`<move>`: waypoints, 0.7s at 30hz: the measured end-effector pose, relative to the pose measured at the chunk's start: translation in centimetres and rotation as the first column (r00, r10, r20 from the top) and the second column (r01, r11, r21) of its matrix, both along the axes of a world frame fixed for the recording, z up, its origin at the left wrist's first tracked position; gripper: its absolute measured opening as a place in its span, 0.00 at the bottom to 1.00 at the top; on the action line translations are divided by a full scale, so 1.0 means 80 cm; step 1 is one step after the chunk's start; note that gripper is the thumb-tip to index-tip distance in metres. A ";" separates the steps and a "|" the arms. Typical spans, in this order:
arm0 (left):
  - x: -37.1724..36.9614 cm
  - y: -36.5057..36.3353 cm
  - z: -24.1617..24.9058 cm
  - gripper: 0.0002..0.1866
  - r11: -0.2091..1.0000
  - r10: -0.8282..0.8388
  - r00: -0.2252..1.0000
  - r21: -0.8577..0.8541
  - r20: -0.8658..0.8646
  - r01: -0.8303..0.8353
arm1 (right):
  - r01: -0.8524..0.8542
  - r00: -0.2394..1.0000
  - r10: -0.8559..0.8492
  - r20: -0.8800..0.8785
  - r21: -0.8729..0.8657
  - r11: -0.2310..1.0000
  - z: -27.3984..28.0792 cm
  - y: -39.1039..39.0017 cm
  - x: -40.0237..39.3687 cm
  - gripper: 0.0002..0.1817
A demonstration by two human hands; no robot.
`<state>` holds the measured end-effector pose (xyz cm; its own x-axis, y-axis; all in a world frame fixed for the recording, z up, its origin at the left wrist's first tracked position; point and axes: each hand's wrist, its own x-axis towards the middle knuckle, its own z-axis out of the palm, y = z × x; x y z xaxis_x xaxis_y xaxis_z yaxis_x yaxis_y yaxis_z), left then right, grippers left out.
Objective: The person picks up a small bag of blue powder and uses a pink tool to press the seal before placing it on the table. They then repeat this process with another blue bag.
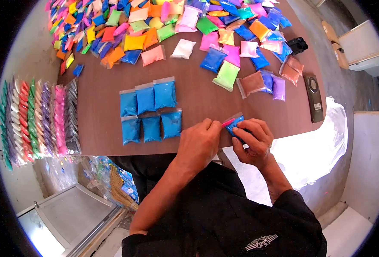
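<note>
At the table's front edge, my right hand (254, 140) grips a small clear packet with blue filling (233, 124), fingers curled over its near side. Closed beside it on the left, my left hand (201, 141) pinches a thin pink stick-like piece (228, 123) that lies against the packet's upper end. Its exact kind I cannot make out. Left of my hands, several blue packets (145, 99) lie flat in two rows. The fingers hide much of the held packet.
A heap of many-coloured packets (151, 36) covers the table's far side. Bundled strips of twisted packets (39, 118) hang over the left edge. Brown packets (251, 84), a dark flat device (313, 98) and a black object (297, 45) lie right. White plastic sheeting (309, 150) is below.
</note>
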<state>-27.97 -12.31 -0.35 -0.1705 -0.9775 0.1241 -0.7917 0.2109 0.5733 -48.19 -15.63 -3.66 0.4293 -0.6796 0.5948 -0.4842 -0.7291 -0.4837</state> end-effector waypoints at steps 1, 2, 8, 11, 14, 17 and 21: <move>0.000 0.000 0.002 0.03 1.000 0.000 1.000 0.000 0.000 0.000 | 0.000 1.000 0.000 0.000 0.000 1.000 0.000 0.000 0.000 0.14; 0.001 -0.001 0.004 0.03 1.000 0.013 0.999 0.019 0.048 -0.014 | 0.002 1.000 -0.002 -0.001 0.004 1.000 0.000 0.001 0.000 0.14; -0.005 -0.010 0.009 0.03 0.998 0.035 0.999 -0.043 -0.009 -0.035 | 0.008 1.000 -0.008 0.006 0.010 1.000 -0.001 0.001 0.001 0.13; -0.019 -0.016 0.009 0.05 0.997 -0.035 0.998 -0.075 -0.048 0.031 | 0.015 1.000 -0.015 0.013 0.002 1.000 0.000 0.001 0.002 0.12; -0.023 -0.030 0.004 0.07 0.996 -0.077 0.997 -0.033 0.004 0.077 | 0.017 1.000 -0.017 0.022 -0.001 1.000 -0.001 0.000 0.001 0.12; -0.024 -0.045 -0.001 0.08 0.997 -0.080 0.994 -0.007 0.074 0.080 | 0.005 0.999 -0.005 0.039 -0.003 1.000 -0.005 0.001 0.000 0.11; -0.021 -0.042 0.007 0.07 0.997 -0.062 0.997 -0.038 0.038 0.064 | 0.018 0.999 -0.017 0.038 -0.012 1.000 -0.005 0.001 0.001 0.11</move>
